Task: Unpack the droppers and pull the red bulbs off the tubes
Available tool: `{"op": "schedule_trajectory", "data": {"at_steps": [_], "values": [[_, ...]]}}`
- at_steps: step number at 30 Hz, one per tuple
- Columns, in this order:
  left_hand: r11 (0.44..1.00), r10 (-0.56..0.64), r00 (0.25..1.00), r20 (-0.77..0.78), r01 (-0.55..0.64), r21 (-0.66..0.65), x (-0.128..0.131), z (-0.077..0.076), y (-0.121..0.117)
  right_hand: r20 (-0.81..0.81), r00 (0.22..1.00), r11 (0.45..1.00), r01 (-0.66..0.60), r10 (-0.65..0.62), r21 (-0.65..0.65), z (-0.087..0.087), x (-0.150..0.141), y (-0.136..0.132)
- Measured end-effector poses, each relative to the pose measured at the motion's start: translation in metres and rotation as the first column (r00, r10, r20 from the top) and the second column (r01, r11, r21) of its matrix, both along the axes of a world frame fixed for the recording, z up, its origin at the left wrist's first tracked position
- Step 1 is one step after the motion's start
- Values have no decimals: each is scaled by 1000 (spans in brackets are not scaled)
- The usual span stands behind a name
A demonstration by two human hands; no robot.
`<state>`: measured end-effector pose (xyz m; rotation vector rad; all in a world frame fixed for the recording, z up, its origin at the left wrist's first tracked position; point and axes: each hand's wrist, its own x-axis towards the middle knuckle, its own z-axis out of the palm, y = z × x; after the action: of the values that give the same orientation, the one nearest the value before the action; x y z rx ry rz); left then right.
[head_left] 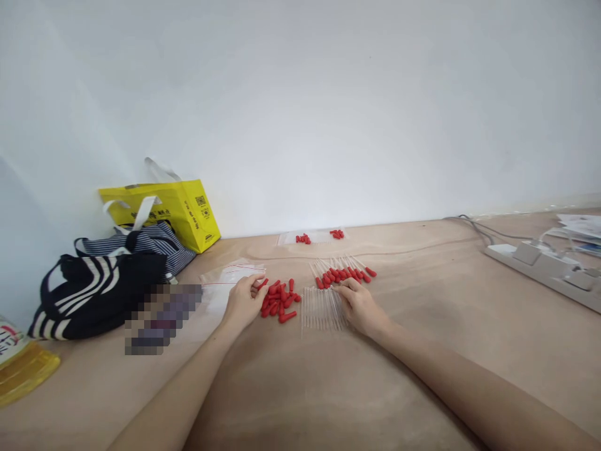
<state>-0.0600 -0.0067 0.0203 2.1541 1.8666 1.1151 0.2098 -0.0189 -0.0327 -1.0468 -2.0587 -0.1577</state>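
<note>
My left hand (245,302) is closed, thumb and fingers pinching a red rubber dropper bulb at the left edge of a pile of loose red bulbs (282,302). To the right of the pile lies a row of clear glass dropper tubes (322,310), side by side on what looks like clear plastic. My right hand (364,307) is closed over the upper right end of this row, its fingertips pinched on the end of a glass tube. Just beyond both hands, several droppers (345,275) lie with red bulbs fitted on their glass tubes.
Against the wall lies a clear bag (322,237) with more red bulbs. A flat plastic bag (220,291) is left of the pile. Further left are a yellow bag (188,213), a black striped cloth (103,294) and a yellow-liquid bottle (28,369). A power strip (539,272) sits right.
</note>
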Motion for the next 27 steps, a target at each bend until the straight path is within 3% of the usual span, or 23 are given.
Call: {"op": "schedule_trajectory", "data": {"at_steps": [9,14,16,21,27], "values": [[994,28,997,75,-20,-109,5,1,-2,3,999,997,-42,42,-64,4,-8,-8],[990,138,990,-14,-138,-1,-3,8,0,67,998,999,3,0,-48,9,-8,-13],[989,138,988,-68,-134,58,1,11,1,65,998,999,26,-24,-33,11,-7,-14],[999,-37,965,-261,46,26,39,16,11,-3,994,994,105,-105,38,17,0,-11],[974,-228,915,-334,209,-91,102,14,34,-22,950,942,311,-311,127,22,18,-5]]}}
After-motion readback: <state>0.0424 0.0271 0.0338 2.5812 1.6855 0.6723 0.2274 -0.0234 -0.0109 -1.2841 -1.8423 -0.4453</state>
